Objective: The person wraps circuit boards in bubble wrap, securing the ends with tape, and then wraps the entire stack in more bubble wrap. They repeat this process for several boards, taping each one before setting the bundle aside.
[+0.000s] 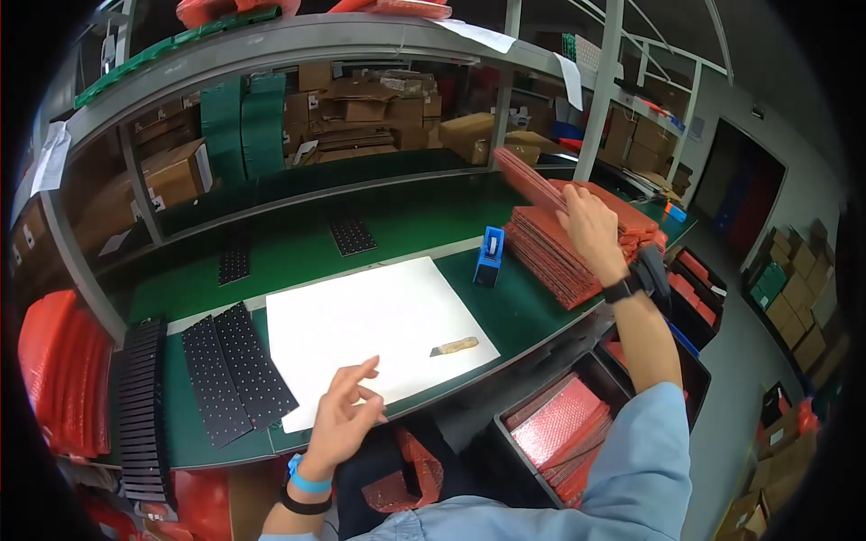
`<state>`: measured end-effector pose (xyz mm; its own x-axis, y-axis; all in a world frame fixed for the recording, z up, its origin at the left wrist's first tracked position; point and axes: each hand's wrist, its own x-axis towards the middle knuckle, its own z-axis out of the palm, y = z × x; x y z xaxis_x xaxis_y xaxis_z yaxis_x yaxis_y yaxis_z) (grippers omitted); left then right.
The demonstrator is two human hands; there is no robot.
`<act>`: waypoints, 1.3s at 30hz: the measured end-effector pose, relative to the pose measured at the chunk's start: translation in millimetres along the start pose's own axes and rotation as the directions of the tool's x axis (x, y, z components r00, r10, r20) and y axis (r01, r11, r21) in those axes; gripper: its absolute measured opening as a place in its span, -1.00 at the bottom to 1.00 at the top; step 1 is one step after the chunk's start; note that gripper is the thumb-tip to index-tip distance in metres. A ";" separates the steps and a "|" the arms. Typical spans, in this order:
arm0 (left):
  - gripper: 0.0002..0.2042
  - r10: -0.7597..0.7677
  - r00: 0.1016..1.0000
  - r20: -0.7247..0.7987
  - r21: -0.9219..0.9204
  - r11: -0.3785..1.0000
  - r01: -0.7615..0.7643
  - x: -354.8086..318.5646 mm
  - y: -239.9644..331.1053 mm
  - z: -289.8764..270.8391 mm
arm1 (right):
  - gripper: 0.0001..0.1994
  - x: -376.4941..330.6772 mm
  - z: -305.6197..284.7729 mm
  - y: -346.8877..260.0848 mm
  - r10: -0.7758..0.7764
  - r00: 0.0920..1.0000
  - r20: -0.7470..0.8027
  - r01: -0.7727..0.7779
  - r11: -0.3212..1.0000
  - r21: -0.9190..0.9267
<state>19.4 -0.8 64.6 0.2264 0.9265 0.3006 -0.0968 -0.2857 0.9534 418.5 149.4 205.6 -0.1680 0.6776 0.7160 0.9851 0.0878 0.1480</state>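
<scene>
My right hand (591, 230) reaches out to the right, closed on the edge of a red bubble bag (523, 178) that stands tilted up above a stack of red bubble bags (546, 257). My left hand (345, 410) hovers over the near edge of a white sheet (361, 311), fingers apart and holding nothing. A small knife with a pale handle (457, 346) lies on the sheet's right part. Beyond the sheet's right side stands a blue tape dispenser (489, 257). Left of the sheet lie two black dotted panels (236, 374).
A row of black strips (144, 406) and a red pile (59, 374) are at the bench's left end. Black bins (505, 428) with red bubble bags stand below its front edge. A grey shelf beam (307, 41) crosses above. Two more dotted pieces (352, 236) lie farther back.
</scene>
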 end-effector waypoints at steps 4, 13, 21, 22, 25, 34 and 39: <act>-0.53 -0.039 0.997 0.065 -0.005 0.999 0.039 -2.3 -9.7 -0.2 | -0.80 -2.5 81.6 43.0 -0.027 0.999 -0.021 0.013 0.874 -0.485; -0.52 -0.178 0.968 0.175 0.684 0.730 0.011 -61.8 82.2 -94.3 | -0.51 41.6 104.8 -42.8 0.264 0.964 -0.025 -0.265 0.958 -0.105; -0.68 0.311 0.923 -0.228 0.957 -0.104 0.271 94.7 158.7 -198.4 | -0.40 130.9 264.6 -238.1 -0.137 0.841 0.524 -0.138 0.882 0.451; -0.65 0.273 0.896 -0.351 0.907 -0.138 0.398 134.6 138.3 -222.9 | -0.35 126.9 282.7 -253.6 -0.071 0.848 0.525 -0.157 0.913 0.377; -0.55 0.102 0.794 -0.599 0.790 -0.087 0.607 228.3 47.7 -283.3 | -0.24 125.4 318.8 -273.1 0.077 0.870 0.487 -0.214 0.949 0.232; -0.22 -0.222 0.366 -0.904 0.361 0.064 0.930 308.2 -95.9 -283.6 | -0.36 132.9 337.5 -251.0 -0.050 0.756 0.653 -0.147 0.958 0.244; -0.14 -0.365 0.386 -0.847 0.368 0.123 0.922 330.7 -102.9 -276.6 | -0.68 144.9 330.3 -192.5 0.017 0.875 0.485 -0.125 0.973 0.193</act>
<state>-163.8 402.7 59.0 -0.6979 0.6699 -0.2533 0.5530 0.7288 0.4037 216.9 471.8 55.5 -0.1125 0.9479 0.2979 0.9870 0.1413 -0.0769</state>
